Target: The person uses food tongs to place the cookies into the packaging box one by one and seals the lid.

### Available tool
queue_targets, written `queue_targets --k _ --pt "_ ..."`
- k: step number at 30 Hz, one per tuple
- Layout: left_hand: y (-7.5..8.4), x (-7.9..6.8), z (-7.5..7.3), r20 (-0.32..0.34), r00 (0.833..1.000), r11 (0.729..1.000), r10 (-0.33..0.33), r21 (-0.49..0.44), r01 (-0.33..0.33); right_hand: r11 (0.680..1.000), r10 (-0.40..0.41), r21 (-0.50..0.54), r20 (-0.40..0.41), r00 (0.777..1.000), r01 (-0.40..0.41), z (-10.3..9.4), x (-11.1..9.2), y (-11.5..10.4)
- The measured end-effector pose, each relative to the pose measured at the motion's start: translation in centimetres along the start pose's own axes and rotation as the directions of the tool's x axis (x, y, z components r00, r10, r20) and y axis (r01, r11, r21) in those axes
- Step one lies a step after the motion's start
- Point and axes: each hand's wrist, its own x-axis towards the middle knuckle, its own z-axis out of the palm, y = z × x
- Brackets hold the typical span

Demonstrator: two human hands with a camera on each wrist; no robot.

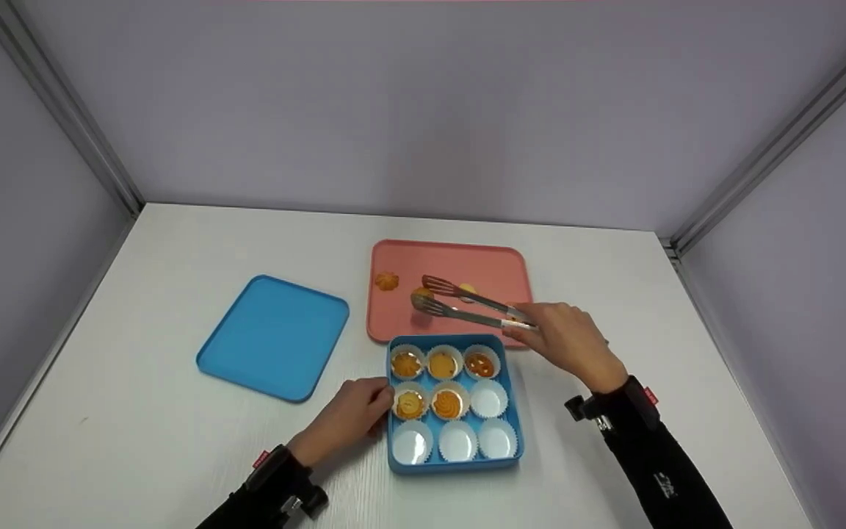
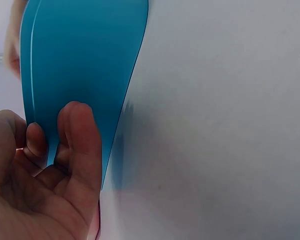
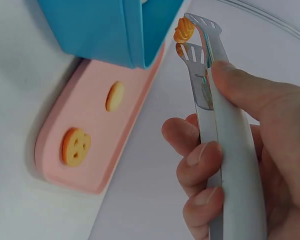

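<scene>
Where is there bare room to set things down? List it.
Bare: the flat blue tray, the white table left of it, and table between pink tray and right wall. Crowded: left of the blue box, by the left hand, and over the pink tray, where the right hand holds tongs.

Grey slotted tongs (image 1: 476,317) with pale handles, gripped in the right hand (image 1: 568,339), slant over a pink tray (image 1: 452,257). A ridged golden biscuit (image 3: 184,31) sits at their tips, apparently pinched, though the contact is hard to make out. Nearer the person, the left hand (image 1: 351,409) touches the side of an upright blue box (image 1: 460,468). Inside, 9 white fluted cups (image 1: 489,398) stand in 3 rows of 3; 5 hold golden-brown biscuits (image 1: 447,404): the far row's 3 and the middle row's left 2.
</scene>
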Motion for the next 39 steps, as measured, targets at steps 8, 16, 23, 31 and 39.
queue_targets --k 8,16,23,31,39 --pt "0.2 0.0 -0.2 0.025 1.0 1.0 -0.006 -0.017 0.007 0.999 0.016 0.03 -0.034 0.999 -0.015 -1.1 -3.3 1.0" --pt "0.3 0.1 -0.2 0.035 0.999 0.999 -0.017 -0.03 0.019 1.0 -0.006 0.004 -0.085 0.996 0.006 -1.7 -6.4 1.8" --pt "0.1 0.3 0.0 0.01 1.0 1.0 0.019 -0.013 -0.019 1.0 -0.006 -0.001 -0.099 0.995 0.006 -2.9 -8.8 2.9" --pt "0.2 0.0 0.1 -0.026 0.999 0.999 0.04 -0.012 -0.04 0.998 -0.055 0.02 -0.094 0.994 0.057 -4.9 -10.5 4.1" --pt "0.1 0.4 0.1 -0.031 0.999 0.999 0.027 0.019 -0.027 0.997 -0.082 0.001 -0.03 0.996 0.082 -5.6 -11.2 3.9"
